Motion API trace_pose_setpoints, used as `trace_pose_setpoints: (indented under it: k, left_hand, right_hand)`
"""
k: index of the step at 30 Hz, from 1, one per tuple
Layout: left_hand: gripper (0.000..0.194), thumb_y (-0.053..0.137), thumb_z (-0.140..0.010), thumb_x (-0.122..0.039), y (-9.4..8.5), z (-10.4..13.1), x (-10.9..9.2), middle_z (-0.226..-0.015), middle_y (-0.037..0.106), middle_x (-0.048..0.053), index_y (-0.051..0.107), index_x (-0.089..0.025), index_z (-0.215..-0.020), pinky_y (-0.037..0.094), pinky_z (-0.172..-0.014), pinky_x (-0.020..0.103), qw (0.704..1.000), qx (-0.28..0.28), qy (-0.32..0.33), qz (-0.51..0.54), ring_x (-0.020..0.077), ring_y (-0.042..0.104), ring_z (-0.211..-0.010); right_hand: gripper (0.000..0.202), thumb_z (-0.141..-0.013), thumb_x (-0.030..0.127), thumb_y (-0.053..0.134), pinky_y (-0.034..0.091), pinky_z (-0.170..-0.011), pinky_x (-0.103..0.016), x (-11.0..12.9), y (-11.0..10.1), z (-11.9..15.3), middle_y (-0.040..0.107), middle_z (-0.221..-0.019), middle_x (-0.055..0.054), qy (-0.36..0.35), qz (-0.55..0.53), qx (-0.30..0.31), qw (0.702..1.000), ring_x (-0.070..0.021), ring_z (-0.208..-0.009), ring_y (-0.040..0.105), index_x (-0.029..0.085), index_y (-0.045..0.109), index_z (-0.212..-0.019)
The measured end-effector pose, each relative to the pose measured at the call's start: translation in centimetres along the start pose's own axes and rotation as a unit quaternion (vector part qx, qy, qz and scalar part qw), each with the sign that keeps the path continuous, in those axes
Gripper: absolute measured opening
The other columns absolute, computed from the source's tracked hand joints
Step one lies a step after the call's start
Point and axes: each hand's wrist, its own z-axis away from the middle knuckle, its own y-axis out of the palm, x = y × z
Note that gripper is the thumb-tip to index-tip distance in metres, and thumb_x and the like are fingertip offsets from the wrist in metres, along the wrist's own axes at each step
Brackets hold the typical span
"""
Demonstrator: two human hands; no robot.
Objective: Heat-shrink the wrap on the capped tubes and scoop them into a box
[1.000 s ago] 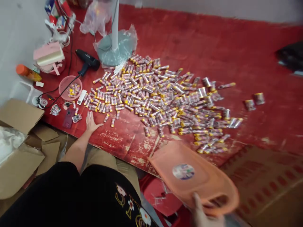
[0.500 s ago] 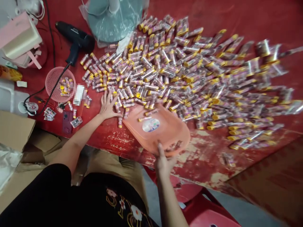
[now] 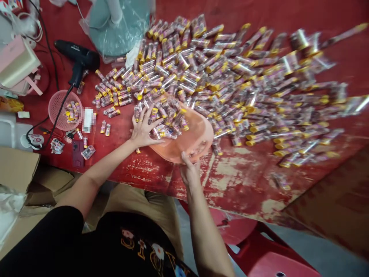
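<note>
An orange plastic scoop-like tray (image 3: 187, 144) rests tilted on the red table, several small clear tubes with yellow caps (image 3: 170, 111) lying in its far left part. My right hand (image 3: 190, 169) grips the tray's near rim, thumb on top. At the tray's left edge, my left hand (image 3: 144, 129) has its fingers spread over and against some of the tubes. A large spread pile of the same tubes (image 3: 213, 65) covers the table beyond and to the right.
A pink basket (image 3: 54, 111) with tubes, a black heat gun (image 3: 77, 57) and a purple phone (image 3: 77, 153) are on the left. A plastic-wrapped round base (image 3: 115, 34) stands at the back. Cardboard (image 3: 331, 207) lies at the right; a red stool (image 3: 273, 257) is below.
The tray has moved left and away from me, into the pile, and now holds more tubes. My left hand has moved slightly right, to the tray's edge. The view has shifted a little.
</note>
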Motion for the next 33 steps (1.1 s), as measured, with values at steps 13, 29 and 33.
trace_pose_setpoints:
  k: [13,29,33]
  left_hand:
    - [0.088,0.069,-0.068,-0.081,-8.3,-8.5,-31.4,-0.169,0.019,0.007,0.054,-0.037,-0.144,0.009,-0.116,0.074,0.964,-0.086,0.25,-0.005,0.0459,0.005,-0.155]
    - [0.099,0.074,-0.066,-0.077,14.5,-18.7,-71.6,-0.171,0.001,0.013,0.048,-0.03,-0.148,0.019,-0.112,0.077,0.896,0.093,0.431,0.05,0.046,0.005,-0.155]
    - [0.106,0.084,-0.057,-0.07,19.1,-18.6,-70.7,-0.168,0.002,0.023,0.052,-0.019,-0.145,0.03,-0.115,0.067,0.922,0.228,0.312,-0.009,0.0498,0.012,-0.153]
  right_hand:
    - [0.047,-0.059,0.044,0.087,0.054,-0.097,-0.036,16.8,-19.7,8.7,0.069,-0.092,0.002,-0.124,-0.221,-0.081,0.964,-0.017,-0.095,0.069,0.024,0.05,-0.08]
    - [0.036,-0.057,0.027,0.085,0.053,-0.053,-0.023,24.7,-59.3,12.3,0.053,-0.059,0.007,-0.236,-0.179,-0.387,0.873,-0.009,-0.052,0.053,0.02,0.052,-0.071]
    - [0.04,-0.051,0.029,0.085,0.047,-0.047,-0.022,21.4,-59.8,9.0,0.053,-0.058,0.007,-0.155,-0.16,-0.408,0.885,-0.0093,-0.05,0.051,0.019,0.051,-0.07]
